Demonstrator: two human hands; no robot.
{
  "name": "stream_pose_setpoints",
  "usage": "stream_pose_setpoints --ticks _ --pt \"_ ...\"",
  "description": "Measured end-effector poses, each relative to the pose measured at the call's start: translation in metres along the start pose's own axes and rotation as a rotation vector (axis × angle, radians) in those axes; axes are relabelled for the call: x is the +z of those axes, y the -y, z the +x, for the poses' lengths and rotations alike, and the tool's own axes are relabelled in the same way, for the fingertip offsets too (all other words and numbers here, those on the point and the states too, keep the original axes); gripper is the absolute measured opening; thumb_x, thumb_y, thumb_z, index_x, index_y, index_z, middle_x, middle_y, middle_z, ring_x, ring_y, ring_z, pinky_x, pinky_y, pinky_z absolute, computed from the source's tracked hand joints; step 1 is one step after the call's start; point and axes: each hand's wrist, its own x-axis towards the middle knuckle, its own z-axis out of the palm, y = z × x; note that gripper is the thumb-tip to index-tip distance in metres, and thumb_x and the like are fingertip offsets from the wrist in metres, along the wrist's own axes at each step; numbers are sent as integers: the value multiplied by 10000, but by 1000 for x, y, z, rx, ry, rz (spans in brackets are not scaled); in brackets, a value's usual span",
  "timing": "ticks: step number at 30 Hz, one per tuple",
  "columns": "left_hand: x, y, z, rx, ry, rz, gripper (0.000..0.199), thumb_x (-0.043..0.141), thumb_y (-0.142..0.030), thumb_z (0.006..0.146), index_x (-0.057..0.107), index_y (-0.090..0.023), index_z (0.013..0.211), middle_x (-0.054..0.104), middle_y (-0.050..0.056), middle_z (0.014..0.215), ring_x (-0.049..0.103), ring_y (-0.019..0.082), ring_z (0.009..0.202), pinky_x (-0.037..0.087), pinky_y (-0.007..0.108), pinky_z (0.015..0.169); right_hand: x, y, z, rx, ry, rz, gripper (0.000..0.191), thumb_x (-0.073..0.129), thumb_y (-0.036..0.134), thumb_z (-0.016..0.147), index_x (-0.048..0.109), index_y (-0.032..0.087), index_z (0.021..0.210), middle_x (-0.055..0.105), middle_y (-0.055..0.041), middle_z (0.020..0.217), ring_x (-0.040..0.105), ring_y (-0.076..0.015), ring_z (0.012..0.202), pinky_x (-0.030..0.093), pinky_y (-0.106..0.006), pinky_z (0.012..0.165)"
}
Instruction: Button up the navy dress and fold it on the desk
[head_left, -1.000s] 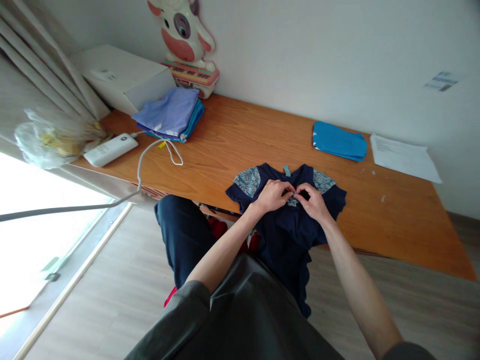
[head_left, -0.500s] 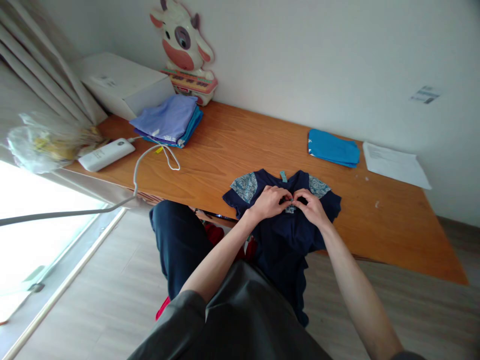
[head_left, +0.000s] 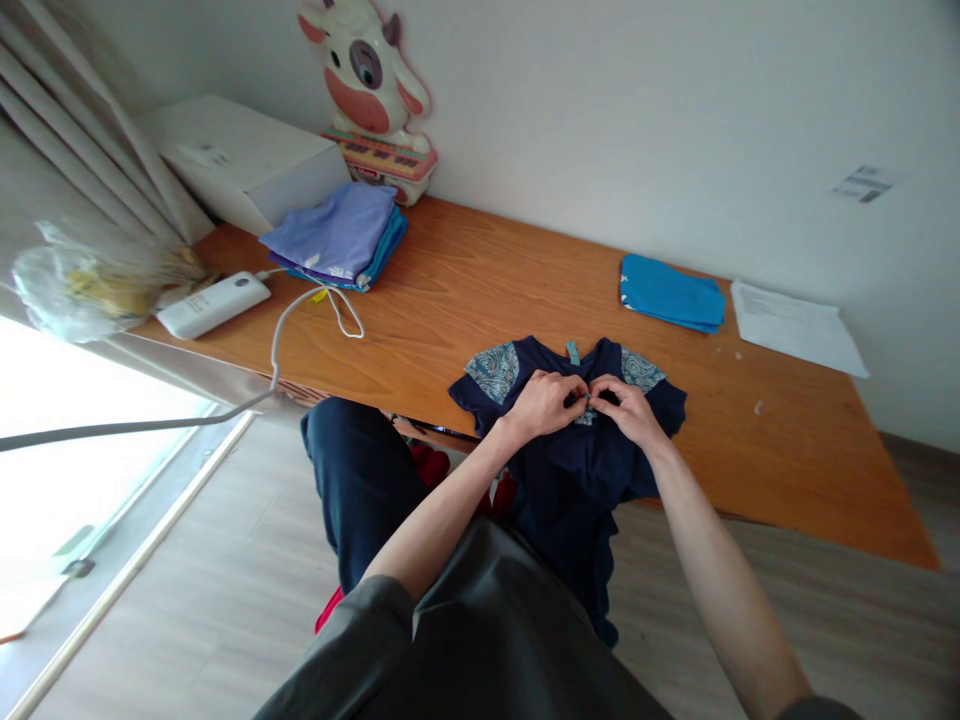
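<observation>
A small navy garment (head_left: 559, 470) with patterned shoulder patches lies over the front edge of the wooden table, its lower part hanging down toward my lap. Both hands meet at the front of its neckline. My left hand (head_left: 546, 403) pinches the cloth there between thumb and fingers, and my right hand (head_left: 626, 408) pinches it just beside, the fingertips nearly touching. The exact bit of cloth between the fingertips is too small to make out. Above the hands, a light green tag (head_left: 573, 352) shows at the back of the collar.
Folded blue cloth (head_left: 671, 293) and white paper (head_left: 799, 328) lie at the back right of the table (head_left: 487, 270). Folded purple clothes (head_left: 337, 230), a white box (head_left: 247, 160), a cow toy (head_left: 371, 90), a white power bank (head_left: 215, 305) with cable and a plastic bag (head_left: 97, 290) are left.
The view has shifted slightly. Both hands keep their pinch at the neckline, with only a slight change in the fingertips.
</observation>
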Motion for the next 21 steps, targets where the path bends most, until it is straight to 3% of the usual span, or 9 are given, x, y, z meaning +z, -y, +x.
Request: stream_pose_setpoints --ticks 6,21 --pt "3 0 0 -11 -42 -3 169 666 -329 1067 736 -244 1196 854 22 1106 796 247 1055 513 390 1023 -3 2 3 -7 3 0 167 839 447 952 790 289 925 754 -46 1105 699 -292 1104 507 -456 1060" --pt "7 6 -2 -4 -31 12 164 696 -376 1090 754 -238 1157 848 35 1072 783 242 1040 527 383 1008 2 5 -2 -8 -62 -36 173 797 450 991 780 284 945 740 -57 1081 698 -285 1061 541 -439 980"
